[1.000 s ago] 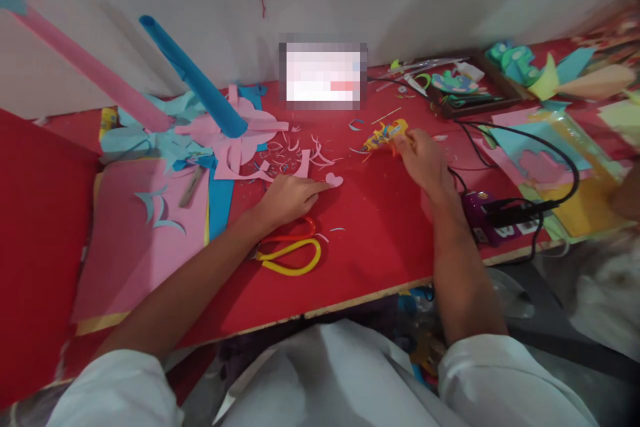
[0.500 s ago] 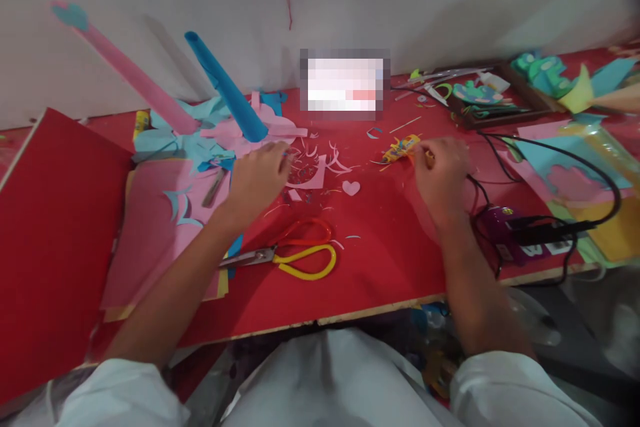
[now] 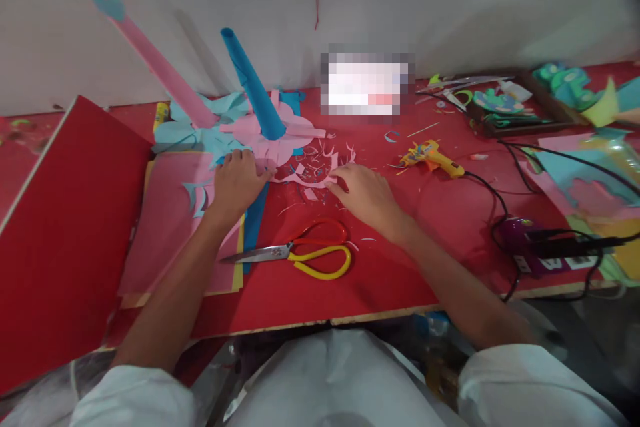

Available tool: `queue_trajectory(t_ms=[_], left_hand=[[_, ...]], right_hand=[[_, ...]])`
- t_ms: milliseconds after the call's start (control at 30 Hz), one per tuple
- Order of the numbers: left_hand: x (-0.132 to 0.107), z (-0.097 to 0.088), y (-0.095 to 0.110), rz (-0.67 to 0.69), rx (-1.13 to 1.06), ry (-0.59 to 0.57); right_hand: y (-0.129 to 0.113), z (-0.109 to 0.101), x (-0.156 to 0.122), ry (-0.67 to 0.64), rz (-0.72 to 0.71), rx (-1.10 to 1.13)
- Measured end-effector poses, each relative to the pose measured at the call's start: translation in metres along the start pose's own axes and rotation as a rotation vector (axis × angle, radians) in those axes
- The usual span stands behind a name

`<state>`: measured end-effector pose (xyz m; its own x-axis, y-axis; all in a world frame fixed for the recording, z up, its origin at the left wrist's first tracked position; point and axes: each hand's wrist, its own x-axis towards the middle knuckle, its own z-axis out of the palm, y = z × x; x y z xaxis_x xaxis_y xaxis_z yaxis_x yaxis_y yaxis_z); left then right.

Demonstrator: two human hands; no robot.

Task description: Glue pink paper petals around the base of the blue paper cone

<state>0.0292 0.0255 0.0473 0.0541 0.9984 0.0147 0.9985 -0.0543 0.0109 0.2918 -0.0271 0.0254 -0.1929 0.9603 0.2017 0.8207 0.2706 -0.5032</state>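
Note:
My left hand [image 3: 237, 180] rests over the papers at left of centre, fingers bent downward and thumb stretched out apart from them. Its thumb lies at the left end of a curved pink paper scrap [image 3: 316, 183]. At the scrap's other end, my right hand [image 3: 369, 195] pinches it between thumb and fingers. Behind the left hand, a blue paper cone [image 3: 255, 90] stands tilted on a pink paper flower [image 3: 297, 133]. A yellow glue gun [image 3: 435, 159] lies on its side to the right. Scissors [image 3: 310, 252] with red and yellow handles lie nearer me.
A pink paper cone [image 3: 163, 67] leans at back left near a red board [image 3: 75, 233]. Stacked paper [image 3: 165, 227] lies under my left arm. Cables run around a purple box [image 3: 525, 240] at right. A dark tray [image 3: 530, 121] holds green cut-outs. Small cuttings litter the red table [image 3: 320, 297].
My right hand has left the glue gun lying on the table and moved left to the pink scrap. My left hand has drawn back slightly left. The view has shifted, moving the scene rightward.

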Motion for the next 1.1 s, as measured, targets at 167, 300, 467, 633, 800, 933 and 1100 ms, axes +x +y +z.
queue_trajectory(t_ms=[167,300,467,633,800,933,1100], left_hand=[[-0.002,0.003,-0.002,-0.034,-0.017,0.031],[-0.006,0.004,-0.003,-0.029,0.036,0.043],[0.0,0.009,-0.01,-0.056,-0.032,-0.021],[0.003,0.01,-0.014,-0.048,-0.062,-0.013],[-0.004,0.005,-0.01,-0.028,0.05,0.029],[-0.006,0.004,-0.009,-0.017,0.087,0.031],[-0.005,0.004,-0.009,-0.024,0.07,-0.006]], right_hand=[[-0.007,0.006,0.002,0.088,-0.007,0.13],[-0.019,0.009,0.0,0.163,0.07,0.395],[-0.02,0.02,-0.004,0.134,0.151,0.771],[-0.018,0.023,-0.004,-0.008,0.15,0.892],[-0.023,0.018,-0.007,-0.187,0.163,1.15],[-0.026,0.017,-0.009,-0.304,0.122,1.264],[-0.024,0.02,-0.01,-0.252,0.105,1.246]])
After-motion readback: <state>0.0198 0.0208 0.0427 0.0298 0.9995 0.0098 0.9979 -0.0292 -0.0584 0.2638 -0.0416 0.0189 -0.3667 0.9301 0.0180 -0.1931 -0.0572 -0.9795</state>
